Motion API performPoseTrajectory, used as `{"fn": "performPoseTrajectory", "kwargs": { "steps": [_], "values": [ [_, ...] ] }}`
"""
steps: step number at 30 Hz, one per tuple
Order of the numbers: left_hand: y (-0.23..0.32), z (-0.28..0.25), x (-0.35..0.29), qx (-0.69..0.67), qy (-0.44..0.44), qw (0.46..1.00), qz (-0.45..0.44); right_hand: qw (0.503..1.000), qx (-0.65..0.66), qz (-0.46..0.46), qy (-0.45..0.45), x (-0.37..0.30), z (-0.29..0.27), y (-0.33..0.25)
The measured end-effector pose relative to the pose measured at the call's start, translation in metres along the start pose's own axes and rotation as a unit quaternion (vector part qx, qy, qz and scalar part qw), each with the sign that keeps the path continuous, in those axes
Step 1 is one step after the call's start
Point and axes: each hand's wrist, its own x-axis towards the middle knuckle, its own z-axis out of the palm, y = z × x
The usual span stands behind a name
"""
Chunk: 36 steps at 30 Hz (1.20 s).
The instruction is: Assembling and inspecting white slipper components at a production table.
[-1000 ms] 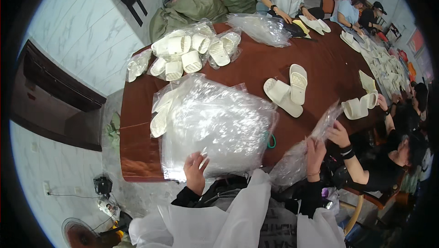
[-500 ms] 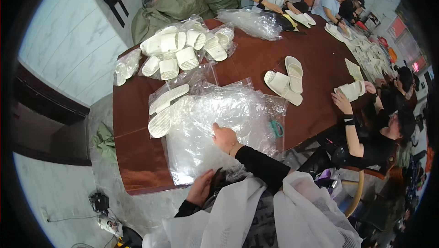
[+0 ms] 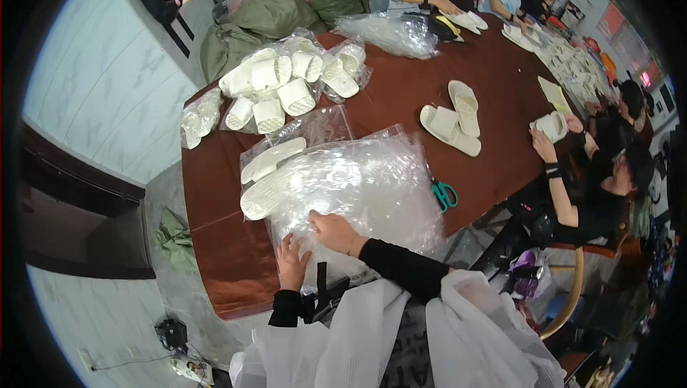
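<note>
A stack of clear plastic bags (image 3: 365,188) lies on the table in front of me. My right hand (image 3: 334,233) is on the bags, its fingers closed in a pinch on the film. Close to its left, my left hand (image 3: 292,263) rests at the bags' near edge with its fingers spread. At the stack's left side is a pair of cream slippers, one with a dotted sole (image 3: 263,196) and the other (image 3: 273,159) just beyond it; clear film lies around them. Scissors with turquoise handles (image 3: 445,195) lie at the stack's right edge.
Several bagged cream slippers (image 3: 272,77) are heaped at the far left of the brown table (image 3: 390,98). A loose pair of slippers (image 3: 458,120) lies to the right. Co-workers handle slippers along the far and right sides. Green sacks (image 3: 268,16) stand behind.
My left hand has risen from the table's near edge onto the bags. The right hand has moved left and nearer to me, closing on film. The bags have shifted, and the scissors show more fully.
</note>
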Motion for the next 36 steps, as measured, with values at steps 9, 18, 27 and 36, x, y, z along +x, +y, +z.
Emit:
{"fn": "performPoseTrajectory", "kwargs": {
  "steps": [9,18,27,36],
  "values": [
    [-0.015,-0.002,0.037,-0.573,-0.017,0.786,-0.231,0.948,0.217,0.122,-0.196,0.013,-0.004,-0.012],
    [0.002,0.004,0.047,-0.594,-0.062,0.785,-0.164,0.979,0.191,0.061,-0.040,0.010,-0.015,0.011],
    [0.013,-0.018,0.052,-0.553,0.062,0.781,-0.282,0.971,0.063,0.232,-0.012,0.022,-0.004,0.004],
    [0.038,-0.050,0.059,-0.103,0.039,0.986,0.128,0.966,0.047,0.165,-0.191,0.005,-0.035,-0.013]
  ]
}}
